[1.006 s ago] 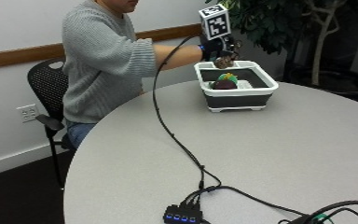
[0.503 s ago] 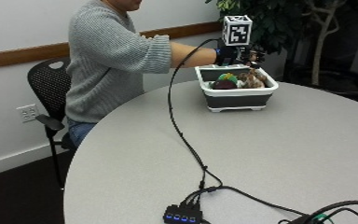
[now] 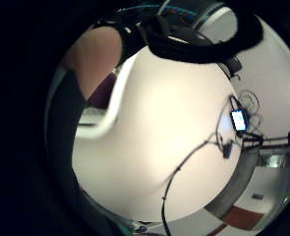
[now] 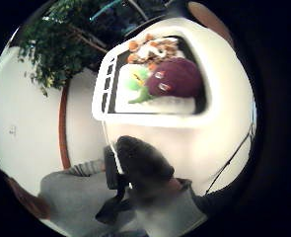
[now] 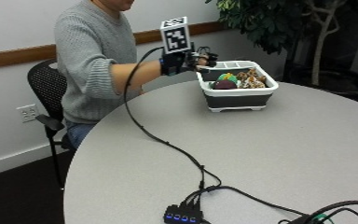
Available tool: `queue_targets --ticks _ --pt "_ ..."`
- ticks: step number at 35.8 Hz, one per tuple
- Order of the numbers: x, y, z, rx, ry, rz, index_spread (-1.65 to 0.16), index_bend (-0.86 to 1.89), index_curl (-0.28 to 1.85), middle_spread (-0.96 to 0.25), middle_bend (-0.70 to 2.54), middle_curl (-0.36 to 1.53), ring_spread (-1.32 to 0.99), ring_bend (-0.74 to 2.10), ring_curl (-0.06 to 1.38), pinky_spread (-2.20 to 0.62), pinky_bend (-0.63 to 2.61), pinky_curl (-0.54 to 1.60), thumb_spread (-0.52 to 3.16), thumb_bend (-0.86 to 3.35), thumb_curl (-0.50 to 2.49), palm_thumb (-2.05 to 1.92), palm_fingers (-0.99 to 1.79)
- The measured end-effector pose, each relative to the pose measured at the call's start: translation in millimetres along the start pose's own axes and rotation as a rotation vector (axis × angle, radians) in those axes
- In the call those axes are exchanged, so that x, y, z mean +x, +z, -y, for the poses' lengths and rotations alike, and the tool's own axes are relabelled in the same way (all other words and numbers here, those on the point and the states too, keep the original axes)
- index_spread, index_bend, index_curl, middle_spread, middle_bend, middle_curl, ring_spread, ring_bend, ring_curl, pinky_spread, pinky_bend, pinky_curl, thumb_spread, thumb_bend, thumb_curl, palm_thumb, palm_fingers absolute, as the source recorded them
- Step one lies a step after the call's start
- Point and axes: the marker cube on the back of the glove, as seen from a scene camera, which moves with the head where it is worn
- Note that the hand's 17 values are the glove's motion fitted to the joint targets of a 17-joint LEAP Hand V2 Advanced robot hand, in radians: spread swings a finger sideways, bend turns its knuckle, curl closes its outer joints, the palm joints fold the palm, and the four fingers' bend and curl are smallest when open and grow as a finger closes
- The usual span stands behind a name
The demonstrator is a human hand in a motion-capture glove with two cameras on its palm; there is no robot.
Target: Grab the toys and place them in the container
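Gloved right hand (image 5: 185, 61) has drawn back beside the container (image 5: 238, 97), its grip apparently slack and empty; plush toys (image 5: 238, 80) inside, task looks near done.

**A plain room with a round grey bench**

A round grey bench (image 5: 241, 154) fills the foreground. Behind it stands a black mesh office chair (image 5: 45, 91) against a white wall (image 5: 17, 23) with a wooden rail (image 5: 17, 55) and a socket plate (image 5: 27, 113). A leafy potted tree (image 5: 278, 21) stands in the corner. The floor (image 5: 11, 196) is dark.
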Motion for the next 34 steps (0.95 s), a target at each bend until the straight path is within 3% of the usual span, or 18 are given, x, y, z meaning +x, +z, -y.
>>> queue_targets --ticks 10,21,34 --pt "38.1 -4.7 -135.4 0.042 0.175 -0.039 -0.37 0.21 0.46 -0.17 0.15 0.36 -0.15 0.34 0.32 0.03 0.84 0.33 1.09 -0.08 0.27 -0.11 -0.04" --pt "-55.0 61.2 -282.2 -0.023 0.147 0.016 -0.38 0.24 0.47 -0.17 0.17 0.34 -0.15 0.33 0.32 0.04 0.8 0.32 1.13 -0.05 0.24 -0.07 0.01" --pt "-52.0 74.9 -291.6 -0.064 0.162 0.003 -0.38 0.27 0.47 -0.18 0.17 0.33 -0.15 0.32 0.32 0.05 0.78 0.31 1.2 -0.04 0.23 -0.05 0.02"
